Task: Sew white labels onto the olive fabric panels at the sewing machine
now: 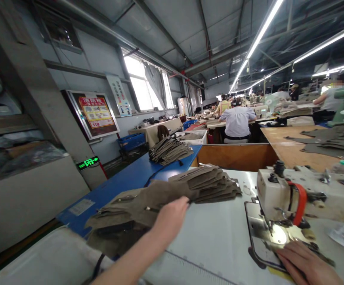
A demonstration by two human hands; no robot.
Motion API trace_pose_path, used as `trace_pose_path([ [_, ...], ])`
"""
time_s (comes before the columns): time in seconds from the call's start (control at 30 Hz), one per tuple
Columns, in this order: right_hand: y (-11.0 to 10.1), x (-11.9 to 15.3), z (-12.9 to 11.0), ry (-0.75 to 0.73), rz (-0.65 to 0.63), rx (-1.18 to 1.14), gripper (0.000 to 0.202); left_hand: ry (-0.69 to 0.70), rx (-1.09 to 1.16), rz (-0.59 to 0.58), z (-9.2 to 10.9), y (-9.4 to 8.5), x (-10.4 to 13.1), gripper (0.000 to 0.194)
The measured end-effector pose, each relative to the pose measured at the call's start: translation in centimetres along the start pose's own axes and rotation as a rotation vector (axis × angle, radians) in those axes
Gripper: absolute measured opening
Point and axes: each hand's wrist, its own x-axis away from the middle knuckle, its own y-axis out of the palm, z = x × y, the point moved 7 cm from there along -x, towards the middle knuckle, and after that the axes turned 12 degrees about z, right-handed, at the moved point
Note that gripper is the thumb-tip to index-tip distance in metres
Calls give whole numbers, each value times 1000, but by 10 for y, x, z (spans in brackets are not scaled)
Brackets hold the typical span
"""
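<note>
Blue table (118, 186) behind; left hand (172, 217) pinching fabric (166, 194).

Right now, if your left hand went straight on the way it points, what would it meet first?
My left hand would probably meet the stack of cloth pieces first, though depth is unclear.

Your sewing machine (274, 194) sits at the right of the worktable (213, 225). Left of it lies a fabric stack (216, 184) — and nearer you, further left, a fabric pile (115, 209). A side table (124, 182) adjoins on the left, bearing a bundle (170, 150) at its far end. Behind the machine, flat pieces (332, 138) lie on another table (281, 138).
</note>
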Motion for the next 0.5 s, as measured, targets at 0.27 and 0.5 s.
trace_pose_path([
  [0.27, 2, 6, -17, 343, -270, -162, 24, 27, 447, -327, 125, 107, 53, 33],
  [0.5, -42, 26, 8, 547, -175, -91, 25, 322, 510, -98, 115, 100, 33, 36],
])
